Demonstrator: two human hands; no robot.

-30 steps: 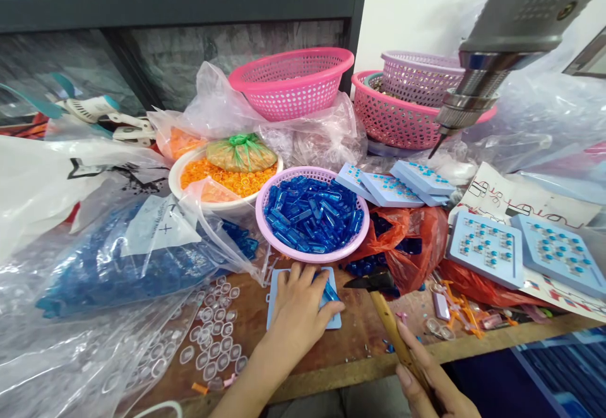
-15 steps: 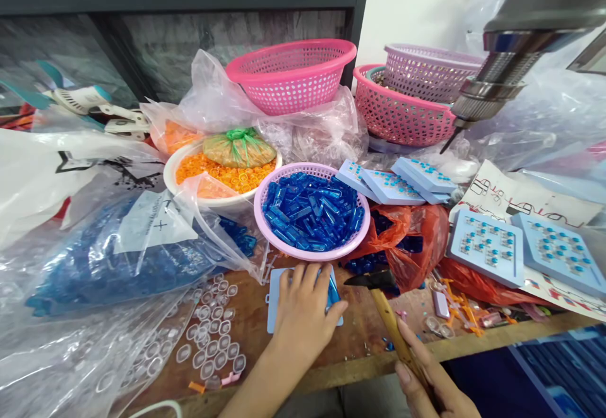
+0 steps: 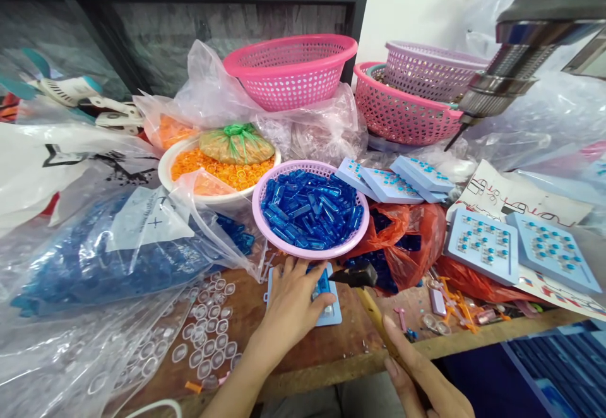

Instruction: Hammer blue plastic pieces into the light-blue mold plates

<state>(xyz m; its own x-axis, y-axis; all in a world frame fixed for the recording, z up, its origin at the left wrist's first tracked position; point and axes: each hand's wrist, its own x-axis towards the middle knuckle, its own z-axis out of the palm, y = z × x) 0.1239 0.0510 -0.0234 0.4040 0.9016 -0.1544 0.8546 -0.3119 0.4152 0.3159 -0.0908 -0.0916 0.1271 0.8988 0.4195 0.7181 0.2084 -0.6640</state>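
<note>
My left hand [image 3: 291, 301] lies over a light blue plastic plate [image 3: 331, 314] on the bench, fingers stretched out and apart. A translucent blue plastic piece [image 3: 324, 283] shows on the plate between thumb and fingers; the hand hides the rest. My right hand [image 3: 421, 370] is closed around the wooden handle of a hammer [image 3: 377, 324]. The black hammer head [image 3: 356, 274] hovers by the plate's right edge, its narrow end towards the blue piece. Behind the plate stands a lilac basket [image 3: 310, 254] full of similar blue pieces.
Clear plastic rings [image 3: 208, 336] lie loose at left, beside a bag of blue parts [image 3: 104, 273]. A white bowl [image 3: 165, 175] holds orange pieces. Red bags [image 3: 426, 241] and light blue trays [image 3: 483, 244] sit at right. A power tool [image 3: 502, 83] hangs at upper right.
The hammer head has moved left, closer to the blue piece on the plate. My left hand has shifted slightly left, uncovering more of the plate's right side.
</note>
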